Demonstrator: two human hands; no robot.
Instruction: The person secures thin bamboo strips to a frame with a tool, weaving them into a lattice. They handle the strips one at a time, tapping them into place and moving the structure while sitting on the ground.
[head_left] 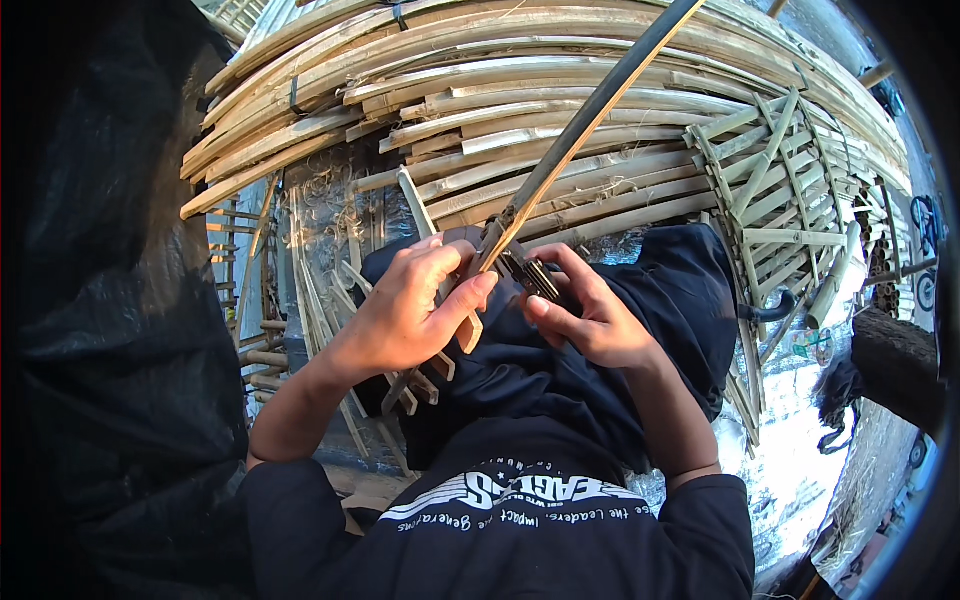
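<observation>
A long split-bamboo strip [600,112], dark on its outer face and pale along the cut edge, slants from my lap up toward the top right. My left hand [408,300] is closed around its lower end, the thumb lying along the near side. More pale strip ends [467,333] poke out beneath those fingers. Close beside it, my right hand [592,312] grips a small dark, ridged object [538,279] between thumb and fingers. That object meets the strip near its lower end; its exact kind is not clear.
Long bamboo slats [590,160] are stacked in bundles across the far side. A woven bamboo lattice panel [775,180] leans at the right, above shiny silver sheeting [790,440]. Black sheeting [110,300] hangs along the left. Narrow slats [312,290] lie left of my knees.
</observation>
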